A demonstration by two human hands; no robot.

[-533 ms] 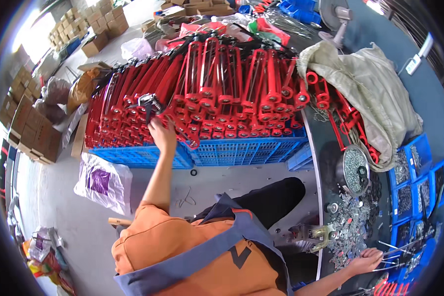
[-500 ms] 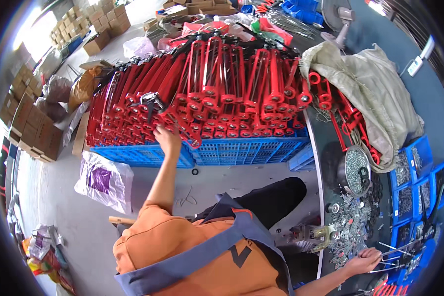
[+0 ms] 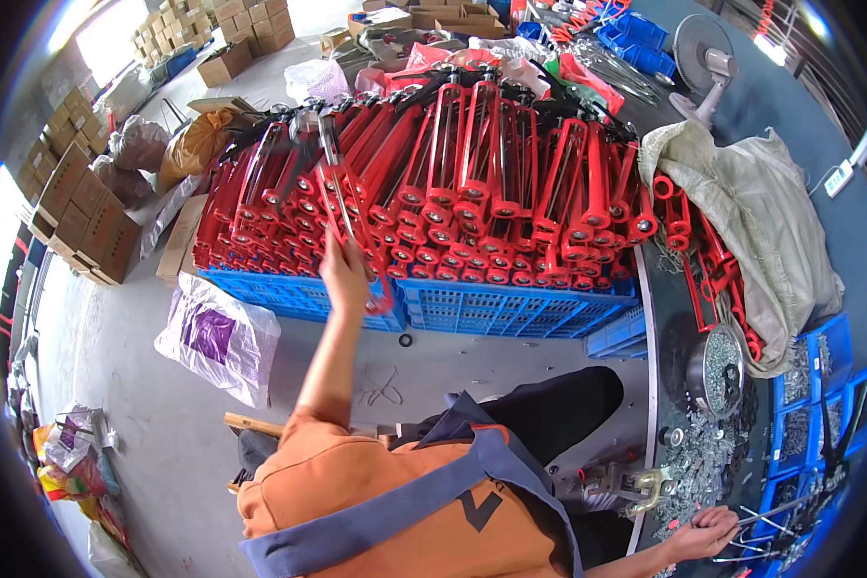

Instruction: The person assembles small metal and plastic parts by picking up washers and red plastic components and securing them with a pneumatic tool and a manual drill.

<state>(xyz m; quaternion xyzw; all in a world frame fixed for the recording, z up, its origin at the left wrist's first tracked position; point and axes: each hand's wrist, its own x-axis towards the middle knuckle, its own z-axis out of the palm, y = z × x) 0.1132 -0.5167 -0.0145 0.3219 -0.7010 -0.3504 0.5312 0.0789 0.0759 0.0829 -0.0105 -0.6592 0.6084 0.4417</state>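
Note:
A red caulking gun (image 3: 354, 207) with a metal handle end stands tilted over the front of a big pile of similar red caulking guns (image 3: 472, 144). My left hand (image 3: 345, 276) is closed around its frame near the lower part. The handle end, up at the left, is smeared by motion. Far to the right, over the workbench, my right hand (image 3: 705, 535) is curled closed. Thin metal rods (image 3: 769, 525) stick out beside its fingers toward the blue bins; how many it grips is hidden.
Blue crates (image 3: 511, 310) bear the pile. On the bench are a round bowl of small metal parts (image 3: 718, 371), loose hardware (image 3: 698, 472), blue parts bins (image 3: 795, 433) and a pale woven sack (image 3: 742, 212). A white plastic bag (image 3: 223, 337) lies on the floor.
My left hand has lifted the caulking gun a little and turned it more upright. My right hand stays closed by the rods, shifted slightly. The whole view has swung somewhat.

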